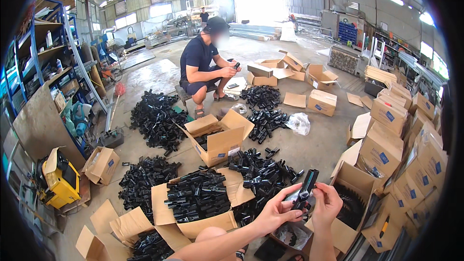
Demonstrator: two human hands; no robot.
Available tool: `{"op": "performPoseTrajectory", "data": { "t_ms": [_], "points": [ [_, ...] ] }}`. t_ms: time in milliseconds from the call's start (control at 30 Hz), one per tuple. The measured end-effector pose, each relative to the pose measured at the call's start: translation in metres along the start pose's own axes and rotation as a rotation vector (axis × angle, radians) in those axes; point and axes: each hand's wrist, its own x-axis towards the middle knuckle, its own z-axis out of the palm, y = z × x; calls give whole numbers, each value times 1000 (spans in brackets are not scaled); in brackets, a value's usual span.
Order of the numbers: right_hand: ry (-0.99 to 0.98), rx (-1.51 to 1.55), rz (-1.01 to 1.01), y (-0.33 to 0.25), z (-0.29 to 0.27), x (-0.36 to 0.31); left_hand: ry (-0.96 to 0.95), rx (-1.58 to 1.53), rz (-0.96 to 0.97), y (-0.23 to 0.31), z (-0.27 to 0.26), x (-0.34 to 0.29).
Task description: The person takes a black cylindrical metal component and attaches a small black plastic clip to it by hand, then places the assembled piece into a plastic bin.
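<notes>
A black elongated part with a shiny, round, hole-like feature on its side is held upright between my hands. My left hand grips its lower end from the left. My right hand has its fingers and thumb closed against its right side. Just beyond my hands, a heap of similar black parts lies on the floor. Left of my arms, an open cardboard box is filled with more of them. Below my hands is a clear plastic bag with black pieces in it.
A co-worker squats ahead, holding a small black part. Black heaps and an open box lie between us. An open box of dark pieces and stacked cartons stand right; a yellow machine and blue shelving stand left.
</notes>
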Motion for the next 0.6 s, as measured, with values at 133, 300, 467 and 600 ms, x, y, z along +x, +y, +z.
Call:
{"op": "performPoseTrajectory", "data": {
  "t_ms": [133, 300, 467, 600],
  "points": [
    [8, 46, 58, 3, -5, -4, -7, 11, 17, 0, 6, -1],
    [16, 18, -24, 2, -7, -6, -17, 11, 17, -3, 6, -1],
    [26, -11, -54, 1, -6, -6, -23, -8, 10, -1, 5, -3],
    [31, -11, -62, -2, -4, -7, -12, 14, 11, 0, 8, -6]
  ]
}}
